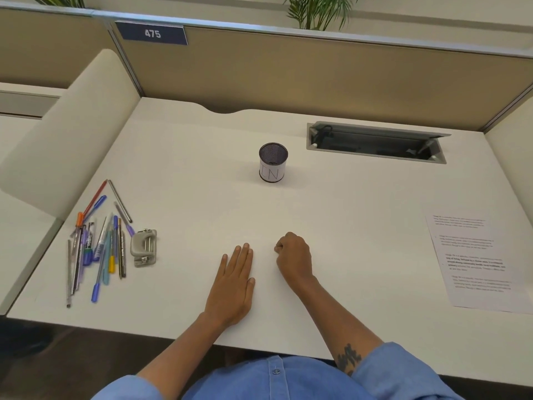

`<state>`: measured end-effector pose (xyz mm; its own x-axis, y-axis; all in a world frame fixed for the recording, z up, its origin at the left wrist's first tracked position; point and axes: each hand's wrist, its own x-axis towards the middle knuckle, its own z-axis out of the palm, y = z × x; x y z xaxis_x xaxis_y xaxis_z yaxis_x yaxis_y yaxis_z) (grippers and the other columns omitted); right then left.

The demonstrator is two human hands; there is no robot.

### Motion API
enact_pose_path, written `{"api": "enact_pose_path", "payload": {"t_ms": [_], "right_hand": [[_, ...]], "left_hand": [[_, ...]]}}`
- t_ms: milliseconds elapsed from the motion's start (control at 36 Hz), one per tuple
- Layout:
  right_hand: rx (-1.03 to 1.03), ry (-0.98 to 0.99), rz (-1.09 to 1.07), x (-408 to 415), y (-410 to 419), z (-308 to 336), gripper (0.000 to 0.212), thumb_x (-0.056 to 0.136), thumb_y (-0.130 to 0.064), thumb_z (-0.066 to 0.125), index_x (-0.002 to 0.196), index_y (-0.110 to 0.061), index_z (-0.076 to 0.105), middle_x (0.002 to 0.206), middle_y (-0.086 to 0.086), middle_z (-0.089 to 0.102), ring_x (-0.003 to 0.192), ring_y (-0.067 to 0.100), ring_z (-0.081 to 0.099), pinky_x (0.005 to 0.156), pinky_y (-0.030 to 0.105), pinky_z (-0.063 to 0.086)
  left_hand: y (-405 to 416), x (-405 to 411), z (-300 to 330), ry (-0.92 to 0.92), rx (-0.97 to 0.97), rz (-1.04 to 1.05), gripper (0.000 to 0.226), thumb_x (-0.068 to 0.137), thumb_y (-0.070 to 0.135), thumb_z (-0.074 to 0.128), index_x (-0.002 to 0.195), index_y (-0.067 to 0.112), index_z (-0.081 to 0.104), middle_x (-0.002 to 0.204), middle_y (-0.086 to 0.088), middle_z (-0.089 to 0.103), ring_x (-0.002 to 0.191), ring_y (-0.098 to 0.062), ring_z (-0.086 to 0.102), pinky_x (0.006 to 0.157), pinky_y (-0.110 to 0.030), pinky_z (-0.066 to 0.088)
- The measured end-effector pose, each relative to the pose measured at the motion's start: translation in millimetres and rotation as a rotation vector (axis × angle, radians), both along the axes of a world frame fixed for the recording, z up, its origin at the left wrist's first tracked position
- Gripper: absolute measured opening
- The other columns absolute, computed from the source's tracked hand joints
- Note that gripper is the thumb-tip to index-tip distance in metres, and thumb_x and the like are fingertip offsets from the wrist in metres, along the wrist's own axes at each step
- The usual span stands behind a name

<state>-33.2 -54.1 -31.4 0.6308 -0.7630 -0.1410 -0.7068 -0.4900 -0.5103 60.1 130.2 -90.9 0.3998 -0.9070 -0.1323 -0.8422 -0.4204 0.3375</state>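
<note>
Mesh cup (273, 164) stands centre of desk (346, 212); pens (98, 241) heaped far left. Idle: left hand (232, 287) flat, fingers (245, 255) straight; right hand (294, 255) fisted, empty. I'd lift one pen mid-barrel, dropping it tip-down into cup.

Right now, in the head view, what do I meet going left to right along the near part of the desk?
loose pens → grey hole punch → left hand, flat on the desk → right hand, curled in a fist → printed sheet
</note>
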Motion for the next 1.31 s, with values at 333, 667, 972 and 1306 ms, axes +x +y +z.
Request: {"api": "enact_pose_path", "payload": {"t_ms": [333, 667, 972, 1306], "right_hand": [[-0.077, 0.086, 0.056, 1.5, 11.7, -1.4, 0.018, 0.093, 0.007, 0.051, 0.097, -0.002, 0.067, 0.108, 0.011, 0.065, 0.102, 0.032, 0.058, 0.072, 0.041, 0.050], [-0.102, 0.223, 0.120, 2.6, 17.8, 3.6, 0.027, 0.093, 0.007, 0.051, 0.116, -0.004, 0.059, 0.124, 0.012, 0.058, 0.117, 0.029, 0.053, 0.081, 0.036, 0.049], [-0.119, 0.261, 0.184, 0.4, 15.6, 8.2, 0.036, 0.091, 0.012, 0.053, 0.123, -0.004, 0.055, 0.128, 0.013, 0.055, 0.119, 0.029, 0.051, 0.088, 0.037, 0.052], [-0.007, 0.092, 0.103, 2.3, -24.3, 11.2, 0.036, 0.080, 0.020, 0.040, 0.103, -0.002, 0.056, 0.110, 0.017, 0.053, 0.102, 0.033, 0.049, 0.075, 0.030, 0.030]], "left_hand": [[-1.2, -1.3, -2.6, -0.013, -0.047, 0.009, 0.069, 0.111, 0.032, 0.025, 0.172, 0.014, -0.002, 0.182, 0.001, -0.009, 0.169, -0.017, -0.010, 0.136, -0.047, -0.002], [-0.4, -1.9, -4.2, -0.030, -0.083, 0.015, 0.070, 0.111, 0.032, 0.028, 0.172, 0.014, 0.000, 0.182, 0.000, -0.007, 0.169, -0.017, -0.007, 0.136, -0.046, -0.002], [-0.4, -2.3, -5.0, -0.050, -0.093, 0.015, 0.070, 0.111, 0.032, 0.030, 0.172, 0.012, 0.002, 0.183, -0.002, -0.004, 0.169, -0.019, -0.005, 0.136, -0.047, 0.001], [-0.4, -3.3, -7.5, -0.074, -0.104, 0.015, 0.070, 0.110, 0.031, 0.030, 0.172, 0.010, 0.005, 0.183, -0.004, -0.002, 0.169, -0.021, -0.002, 0.135, -0.049, 0.005]]}}
